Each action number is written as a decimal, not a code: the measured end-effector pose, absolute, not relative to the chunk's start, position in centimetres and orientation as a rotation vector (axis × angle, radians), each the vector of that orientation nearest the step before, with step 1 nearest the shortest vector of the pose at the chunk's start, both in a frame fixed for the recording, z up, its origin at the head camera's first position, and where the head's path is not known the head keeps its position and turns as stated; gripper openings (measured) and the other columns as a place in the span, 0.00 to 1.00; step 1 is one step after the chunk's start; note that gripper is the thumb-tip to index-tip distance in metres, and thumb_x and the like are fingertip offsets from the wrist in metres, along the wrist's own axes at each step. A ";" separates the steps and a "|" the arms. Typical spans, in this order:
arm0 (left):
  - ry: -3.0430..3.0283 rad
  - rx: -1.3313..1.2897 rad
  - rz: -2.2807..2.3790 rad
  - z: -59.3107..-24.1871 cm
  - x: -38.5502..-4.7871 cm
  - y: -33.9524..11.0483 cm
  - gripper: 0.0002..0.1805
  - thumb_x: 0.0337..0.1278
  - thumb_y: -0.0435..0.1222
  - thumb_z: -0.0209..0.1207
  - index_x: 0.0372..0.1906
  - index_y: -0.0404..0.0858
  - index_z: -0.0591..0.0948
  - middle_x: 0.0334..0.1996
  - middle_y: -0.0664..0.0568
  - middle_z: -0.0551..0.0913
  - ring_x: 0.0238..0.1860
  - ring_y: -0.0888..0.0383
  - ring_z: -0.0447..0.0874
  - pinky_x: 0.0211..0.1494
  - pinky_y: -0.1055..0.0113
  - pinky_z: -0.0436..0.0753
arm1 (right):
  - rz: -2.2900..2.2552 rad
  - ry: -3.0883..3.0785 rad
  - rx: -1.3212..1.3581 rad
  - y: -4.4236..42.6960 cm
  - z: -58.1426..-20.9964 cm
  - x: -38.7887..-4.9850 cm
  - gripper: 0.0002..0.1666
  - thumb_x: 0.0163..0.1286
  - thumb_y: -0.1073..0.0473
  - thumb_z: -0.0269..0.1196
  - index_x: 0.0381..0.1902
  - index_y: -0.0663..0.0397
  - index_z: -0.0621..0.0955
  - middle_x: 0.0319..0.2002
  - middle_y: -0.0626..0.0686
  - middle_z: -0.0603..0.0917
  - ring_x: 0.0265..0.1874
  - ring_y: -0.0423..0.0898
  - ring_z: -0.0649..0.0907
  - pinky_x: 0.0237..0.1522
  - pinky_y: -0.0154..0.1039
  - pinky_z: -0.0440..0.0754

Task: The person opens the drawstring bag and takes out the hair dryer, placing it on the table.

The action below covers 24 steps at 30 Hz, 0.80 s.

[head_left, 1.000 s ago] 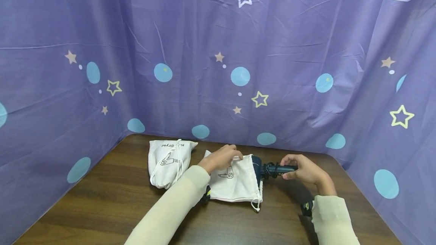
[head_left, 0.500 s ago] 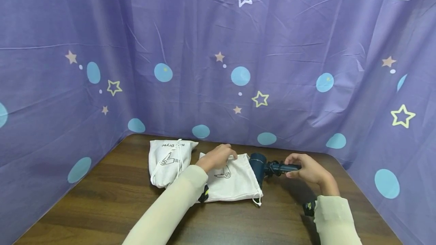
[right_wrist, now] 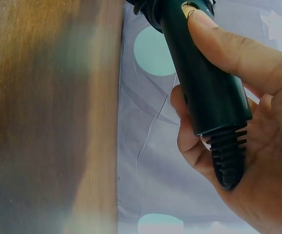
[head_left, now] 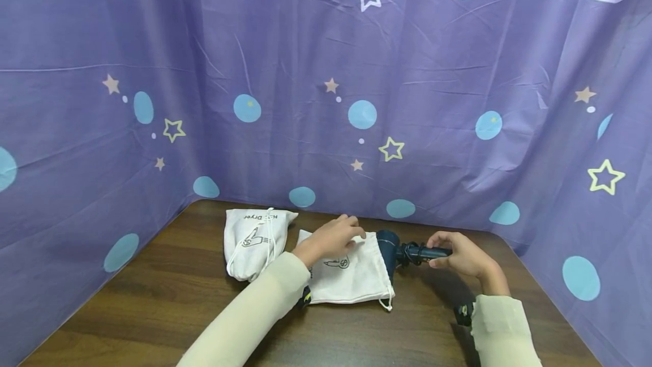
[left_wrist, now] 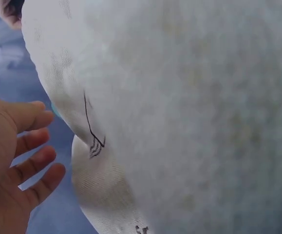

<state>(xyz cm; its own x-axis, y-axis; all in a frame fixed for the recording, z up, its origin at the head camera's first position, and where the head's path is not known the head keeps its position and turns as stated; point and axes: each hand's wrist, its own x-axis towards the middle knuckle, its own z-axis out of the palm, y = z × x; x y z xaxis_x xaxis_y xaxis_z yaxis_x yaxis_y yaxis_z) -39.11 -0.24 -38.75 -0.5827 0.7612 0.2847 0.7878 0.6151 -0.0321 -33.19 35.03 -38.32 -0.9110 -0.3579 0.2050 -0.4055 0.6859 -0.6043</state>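
A dark teal hair dryer [head_left: 388, 251] lies on its side on the table, black cord wound round its handle. My right hand [head_left: 462, 255] grips the handle's end; in the right wrist view the thumb lies along the handle [right_wrist: 206, 83] and the fingers curl beneath it. Left of the dryer head is a white drawstring bag [head_left: 351, 282] with a printed drawing, its mouth against the head. Whether part of the head is inside, I cannot tell. My left hand [head_left: 333, 240] hovers over the bag; in the left wrist view its fingers are loosely bent, apart from the cloth.
A second white drawstring bag [head_left: 254, 245], bulging and printed with "Dryer" lettering, rests at the left. Brown wooden table [head_left: 367, 333] lies beneath everything. Purple curtains [head_left: 305, 152] with stars and dots hang behind and at both sides.
The bag first slid left, baring more of the dryer head, then shifted slightly back right. My left hand moved left, then right again. The right hand with the dryer shifted a little right.
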 end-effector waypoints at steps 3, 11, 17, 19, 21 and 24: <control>-2.508 -1.316 -0.106 -38.7 -38.6 -0.1 0.15 0.67 0.36 0.63 0.56 0.50 0.86 0.49 0.54 0.80 0.47 0.56 0.75 0.52 0.64 0.77 | 1.046 -2.822 0.631 35.1 -38.4 -33.2 0.18 0.56 0.67 0.76 0.42 0.53 0.81 0.39 0.52 0.82 0.41 0.49 0.81 0.45 0.42 0.78; -2.396 -1.440 0.002 -38.9 -36.9 0.5 0.12 0.68 0.44 0.62 0.54 0.52 0.85 0.47 0.56 0.80 0.47 0.58 0.75 0.50 0.66 0.76 | 1.060 -2.811 0.644 35.0 -38.4 -33.2 0.18 0.56 0.65 0.77 0.42 0.53 0.82 0.39 0.52 0.82 0.40 0.47 0.81 0.44 0.40 0.77; -2.306 -1.529 0.036 -38.5 -35.4 1.4 0.14 0.67 0.46 0.63 0.55 0.52 0.84 0.47 0.56 0.79 0.46 0.58 0.76 0.50 0.67 0.76 | 1.075 -2.807 0.649 34.9 -38.2 -33.0 0.19 0.56 0.63 0.77 0.43 0.54 0.82 0.40 0.53 0.82 0.41 0.49 0.80 0.44 0.43 0.77; -2.275 -1.560 0.048 -38.4 -34.9 1.8 0.16 0.66 0.47 0.63 0.56 0.51 0.83 0.46 0.56 0.79 0.46 0.59 0.75 0.49 0.68 0.76 | 1.087 -2.807 0.647 34.9 -38.2 -33.1 0.19 0.55 0.63 0.78 0.43 0.54 0.82 0.40 0.53 0.82 0.41 0.49 0.80 0.44 0.43 0.77; -2.272 -1.591 0.058 -38.3 -34.5 2.1 0.18 0.66 0.49 0.64 0.57 0.51 0.83 0.47 0.56 0.78 0.45 0.59 0.74 0.47 0.68 0.75 | 1.101 -2.807 0.648 34.9 -38.2 -33.2 0.20 0.55 0.63 0.78 0.43 0.54 0.82 0.40 0.53 0.82 0.41 0.50 0.80 0.44 0.42 0.77; -2.295 -1.619 0.078 -38.3 -33.9 2.5 0.23 0.64 0.54 0.65 0.60 0.52 0.82 0.49 0.57 0.77 0.47 0.61 0.73 0.47 0.70 0.75 | 1.117 -2.805 0.653 34.9 -38.2 -33.3 0.20 0.55 0.63 0.78 0.43 0.55 0.82 0.39 0.54 0.82 0.40 0.50 0.80 0.42 0.40 0.77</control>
